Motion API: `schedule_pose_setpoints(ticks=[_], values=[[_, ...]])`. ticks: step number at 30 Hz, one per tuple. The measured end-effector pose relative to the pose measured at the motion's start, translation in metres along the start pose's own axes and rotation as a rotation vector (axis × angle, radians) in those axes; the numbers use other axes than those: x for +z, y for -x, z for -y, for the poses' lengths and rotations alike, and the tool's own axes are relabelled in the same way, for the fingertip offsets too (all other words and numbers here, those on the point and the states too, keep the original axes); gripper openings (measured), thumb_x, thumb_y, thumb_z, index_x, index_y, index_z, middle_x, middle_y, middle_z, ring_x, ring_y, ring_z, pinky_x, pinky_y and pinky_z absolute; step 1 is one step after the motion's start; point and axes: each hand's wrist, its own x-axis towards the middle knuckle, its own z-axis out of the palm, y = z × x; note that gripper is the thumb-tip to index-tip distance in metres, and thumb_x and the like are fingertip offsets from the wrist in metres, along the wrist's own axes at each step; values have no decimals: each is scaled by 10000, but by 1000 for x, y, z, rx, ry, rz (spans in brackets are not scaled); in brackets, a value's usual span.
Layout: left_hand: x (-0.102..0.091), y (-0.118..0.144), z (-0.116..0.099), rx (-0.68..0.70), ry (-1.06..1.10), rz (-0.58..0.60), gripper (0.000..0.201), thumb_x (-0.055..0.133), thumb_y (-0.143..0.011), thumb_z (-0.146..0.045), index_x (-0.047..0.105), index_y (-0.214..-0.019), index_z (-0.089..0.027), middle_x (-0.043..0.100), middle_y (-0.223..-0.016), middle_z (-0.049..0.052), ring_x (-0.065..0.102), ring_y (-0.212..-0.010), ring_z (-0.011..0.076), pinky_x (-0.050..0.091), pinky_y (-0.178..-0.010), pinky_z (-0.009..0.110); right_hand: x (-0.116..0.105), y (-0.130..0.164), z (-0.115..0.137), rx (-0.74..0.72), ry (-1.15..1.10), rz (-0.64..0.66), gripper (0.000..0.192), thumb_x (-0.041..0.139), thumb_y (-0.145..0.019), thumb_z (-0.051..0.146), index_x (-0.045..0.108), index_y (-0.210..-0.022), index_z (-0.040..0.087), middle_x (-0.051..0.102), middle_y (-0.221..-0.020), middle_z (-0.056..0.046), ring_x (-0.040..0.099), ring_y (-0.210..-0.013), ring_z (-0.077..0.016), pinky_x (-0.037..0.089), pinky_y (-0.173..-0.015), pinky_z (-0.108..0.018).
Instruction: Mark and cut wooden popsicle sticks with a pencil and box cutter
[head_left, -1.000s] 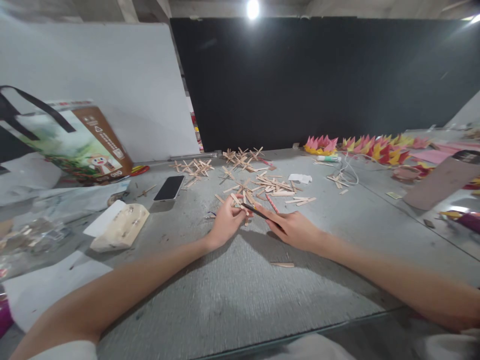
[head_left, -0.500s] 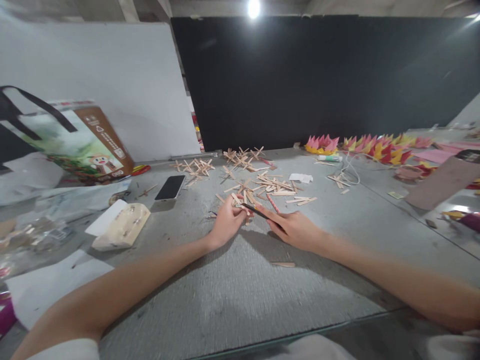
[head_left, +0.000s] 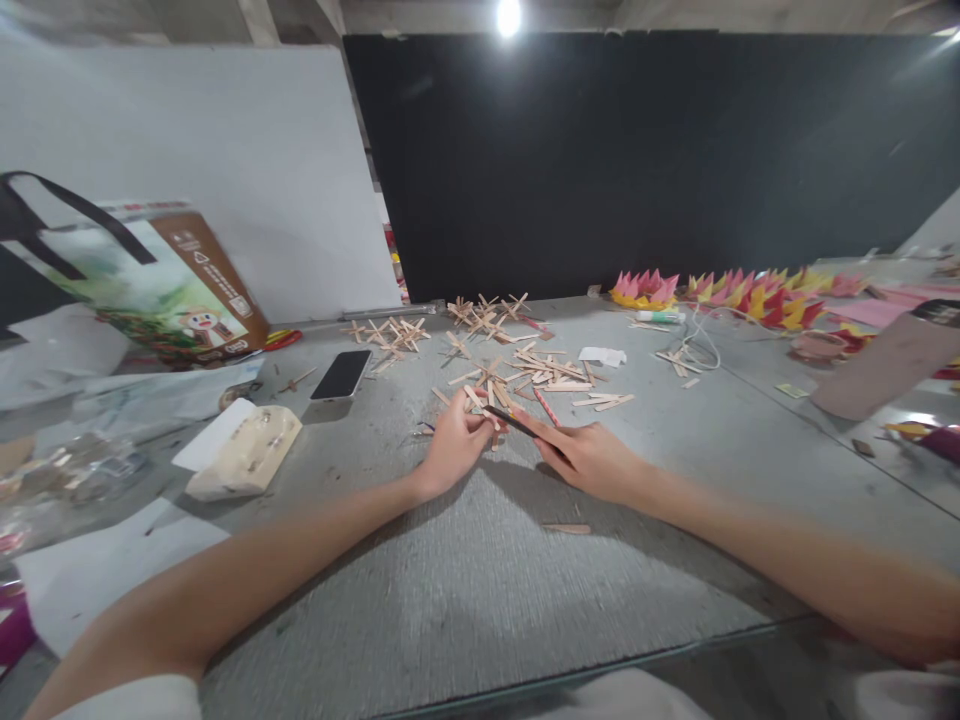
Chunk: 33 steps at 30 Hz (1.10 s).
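Note:
My left hand (head_left: 452,448) is closed around a pale wooden craft stick (head_left: 473,398), which slants up and away from the fingertips. From the other side my right hand (head_left: 597,460) grips a thin black tool (head_left: 513,422); its kind is not clear. The tool's far end meets the stick at my left fingertips, and fingers partly hide where they touch. Just beyond both hands lies a pile of loose craft sticks (head_left: 551,370). Some sticks are joined into star shapes (head_left: 486,318) farther back. A red-and-white striped stick (head_left: 546,408) lies close to my right fingers.
A phone (head_left: 342,375), an opened tissue pack (head_left: 247,450) and a printed bag (head_left: 172,290) are on the left. Pink and yellow paper petals (head_left: 757,295), a glue tube (head_left: 660,316), a white cable (head_left: 701,340) and a bottle (head_left: 877,365) occupy the right. One stick (head_left: 568,528) lies near me.
Both hands keep nearly the same place and grip. The view has shifted very slightly; nothing has visibly been picked up or let go.

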Motion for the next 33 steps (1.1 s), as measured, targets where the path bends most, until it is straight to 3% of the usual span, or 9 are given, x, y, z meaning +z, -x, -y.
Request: schedule_pose_setpoints(ticks=[11, 33], values=[[1, 1, -4, -25, 11, -9, 427, 697, -919, -364, 433, -1230, -238, 819, -894, 46, 829, -881, 266, 567, -712, 313, 3, 1, 0, 29, 34, -11, 594, 360, -1158, 316, 328, -1746, 235, 816, -874, -61, 598, -542, -145, 268, -569, -288], [1, 2, -7, 0, -6, 2, 417, 680, -919, -363, 439, -1232, -230, 814, -853, 37, 773, -723, 206, 544, -690, 302, 4, 1, 0, 6, 68, -28, 593, 355, -1158, 310, 333, -1744, 222, 775, -771, -37, 576, -535, -144, 273, -568, -286]])
